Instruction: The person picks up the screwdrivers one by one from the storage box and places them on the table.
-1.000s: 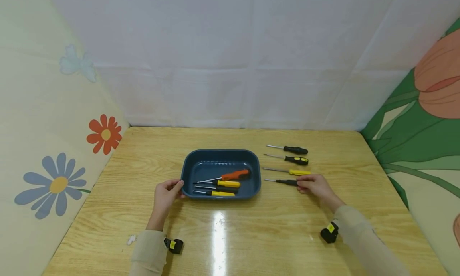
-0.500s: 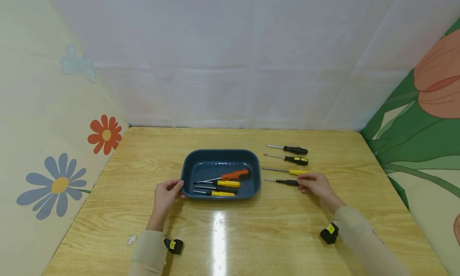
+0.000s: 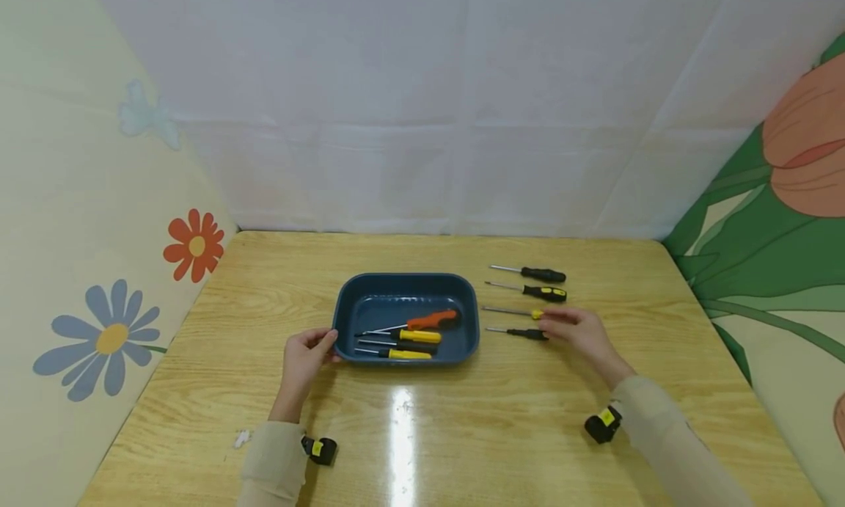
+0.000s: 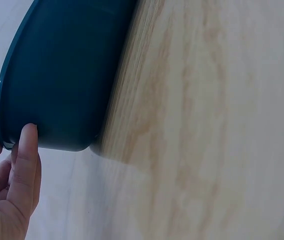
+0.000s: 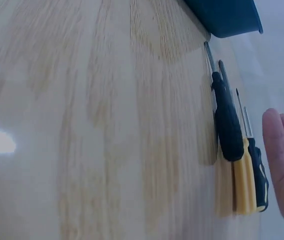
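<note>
Right fingers (image 3: 560, 323) shifted toward yellow screwdriver (image 5: 245, 180) | black screwdriver (image 3: 526, 334) alongside | tray (image 3: 405, 280) near

Beige sleeves (image 3: 273, 456), black wrist cameras (image 3: 326, 454), small yellow labels (image 3: 607, 417)

Blue tray (image 3: 396, 290), rounded rectangle, upright on desk (image 3: 502, 426); four loose screwdrivers inside: orange (image 3: 432, 321) skewed, two yellow (image 3: 420, 337), one black (image 3: 417, 347), handles right. Four more lie flat just right of tray, near-parallel, tips toward it, far to near: black screwdriver (image 3: 543, 274), black-and-yellow screwdriver (image 3: 545, 293), yellow screwdriver (image 3: 537, 314) with handle mostly covered, slim black screwdriver (image 3: 527, 334).
</note>
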`<state>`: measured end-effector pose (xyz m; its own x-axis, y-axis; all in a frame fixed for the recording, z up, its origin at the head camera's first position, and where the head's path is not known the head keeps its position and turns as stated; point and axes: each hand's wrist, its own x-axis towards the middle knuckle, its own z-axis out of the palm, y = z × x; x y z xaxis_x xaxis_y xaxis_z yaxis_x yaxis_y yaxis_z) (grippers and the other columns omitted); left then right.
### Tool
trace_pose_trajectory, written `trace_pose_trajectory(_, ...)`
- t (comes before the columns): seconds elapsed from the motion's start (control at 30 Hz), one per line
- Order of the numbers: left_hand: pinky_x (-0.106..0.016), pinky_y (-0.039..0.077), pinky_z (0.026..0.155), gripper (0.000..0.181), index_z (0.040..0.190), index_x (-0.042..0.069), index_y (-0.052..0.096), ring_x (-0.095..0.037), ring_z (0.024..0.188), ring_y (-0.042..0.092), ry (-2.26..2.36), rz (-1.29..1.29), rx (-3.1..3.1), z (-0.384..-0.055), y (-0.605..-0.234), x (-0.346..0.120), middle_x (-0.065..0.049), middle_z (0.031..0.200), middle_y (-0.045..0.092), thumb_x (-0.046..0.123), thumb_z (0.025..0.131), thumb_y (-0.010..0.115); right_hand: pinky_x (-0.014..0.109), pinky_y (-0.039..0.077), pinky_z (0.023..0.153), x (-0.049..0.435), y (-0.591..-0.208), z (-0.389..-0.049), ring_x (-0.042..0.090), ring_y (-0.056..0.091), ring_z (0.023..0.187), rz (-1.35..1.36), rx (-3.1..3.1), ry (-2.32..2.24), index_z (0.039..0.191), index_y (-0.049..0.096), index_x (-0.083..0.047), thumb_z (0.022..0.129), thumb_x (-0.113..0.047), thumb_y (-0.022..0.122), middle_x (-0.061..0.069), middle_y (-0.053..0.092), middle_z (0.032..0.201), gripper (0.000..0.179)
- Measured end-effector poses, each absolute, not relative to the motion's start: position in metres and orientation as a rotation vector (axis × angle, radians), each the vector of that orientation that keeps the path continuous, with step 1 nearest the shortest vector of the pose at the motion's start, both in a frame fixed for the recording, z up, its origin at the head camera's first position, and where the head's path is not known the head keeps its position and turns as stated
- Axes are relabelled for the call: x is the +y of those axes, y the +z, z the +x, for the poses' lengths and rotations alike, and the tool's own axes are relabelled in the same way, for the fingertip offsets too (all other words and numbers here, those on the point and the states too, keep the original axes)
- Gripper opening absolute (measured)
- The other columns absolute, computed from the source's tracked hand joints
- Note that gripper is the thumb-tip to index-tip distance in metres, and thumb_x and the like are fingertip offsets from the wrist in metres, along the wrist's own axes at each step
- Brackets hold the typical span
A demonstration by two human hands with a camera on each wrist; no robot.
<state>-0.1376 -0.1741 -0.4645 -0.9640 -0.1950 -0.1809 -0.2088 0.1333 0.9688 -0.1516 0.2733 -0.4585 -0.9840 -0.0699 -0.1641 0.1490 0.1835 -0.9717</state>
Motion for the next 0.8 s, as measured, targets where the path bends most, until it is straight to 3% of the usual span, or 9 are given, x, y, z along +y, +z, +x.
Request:
trace_pose_trajectory(0.13, -0.025, 0.056, 0.054, 0.023, 0.103, -0.016, 0.059, -0.010, 0.056, 0.058, 2.018, -0.420, 2.356, -0.138, -0.465, -0.174, -0.019, 0.079, 0.060, 0.002, 0.089, 0.057, 0.028, 0.052, 0.082, 0.267, -0.454, -0.152, 0.005, 0.061, 0.087, 0.018, 2.334, -1.847, 0.123, 0.047, 0.011, 0.082, -0.014, 0.069, 0.027, 0.053, 0.117, 0.053)
trace_pose_trajectory(0.37, -0.027, 0.056, 0.055, 0.023, 0.103, -0.015, 0.059, -0.010, 0.056, 0.058, 2.013, -0.425, 2.354, -0.138, -0.465, -0.175, -0.017, 0.078, 0.060, 0.002, 0.089, 0.057, 0.017, 0.048, 0.081, 0.256, -0.449, -0.156, 0.003, 0.060, 0.091, -0.024, 2.360, -1.817, 0.122, 0.050, 0.007, 0.082, -0.016, 0.069, 0.020, 0.056, 0.118, 0.050)
trace_pose_trajectory(0.63, -0.026, 0.056, 0.055, 0.022, 0.102, -0.016, 0.059, -0.010, 0.055, 0.059, 2.016, -0.425, 2.355, -0.138, -0.465, -0.175, -0.019, 0.079, 0.061, 0.002, 0.089, 0.056, 0.022, 0.053, 0.077, 0.246, -0.448, -0.163, 0.010, 0.064, 0.088, -0.213, 2.272, -1.969, 0.118, 0.049, 0.015, 0.079, -0.001, 0.068, 0.002, 0.066, 0.101, 0.046)
trace_pose_trajectory(0.8, -0.027, 0.056, 0.056, 0.022, 0.102, -0.016, 0.059, -0.010, 0.055, 0.059, 2.018, -0.426, 2.350, -0.138, -0.465, -0.175, -0.019, 0.079, 0.061, 0.002, 0.089, 0.056, 0.025, 0.054, 0.074, 0.239, -0.447, -0.166, 0.020, 0.064, 0.090, -0.250, 2.241, -1.990, 0.116, 0.050, 0.016, 0.079, 0.000, 0.068, 0.006, 0.066, 0.099, 0.045)
